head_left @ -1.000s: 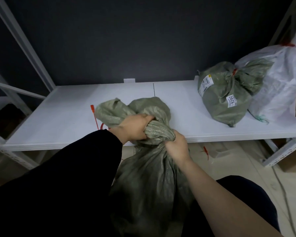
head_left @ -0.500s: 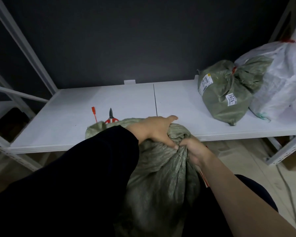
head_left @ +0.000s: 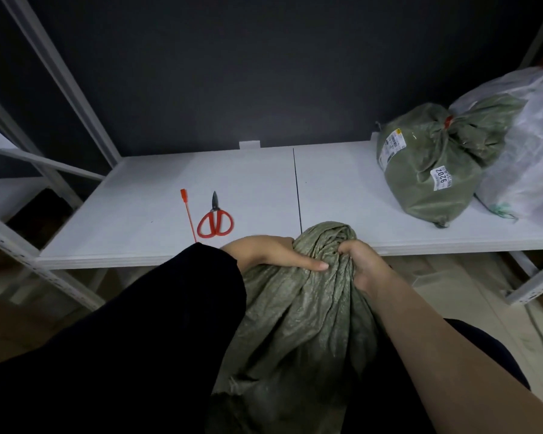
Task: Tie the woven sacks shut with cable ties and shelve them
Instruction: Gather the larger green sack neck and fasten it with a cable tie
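2 hands share one grip in the head view: left hand (head_left: 273, 253) and right hand (head_left: 362, 264) both clutch the bunched neck of a soft olive-green woven sack (head_left: 295, 324) at 6 o'clock, against the white metal shelf (head_left: 138, 198) edge. It looks limp, slippery and fairly heavy, so the hold belongs just under the neck. At 10 o'clock lies a red plastic cable tie (head_left: 188, 214). At 2 o'clock a tied green sack (head_left: 420, 170) has a label reading "9202".

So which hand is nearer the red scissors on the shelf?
Left. The left hand grips the sack just right of the scissors; the right hand grips it farther right.
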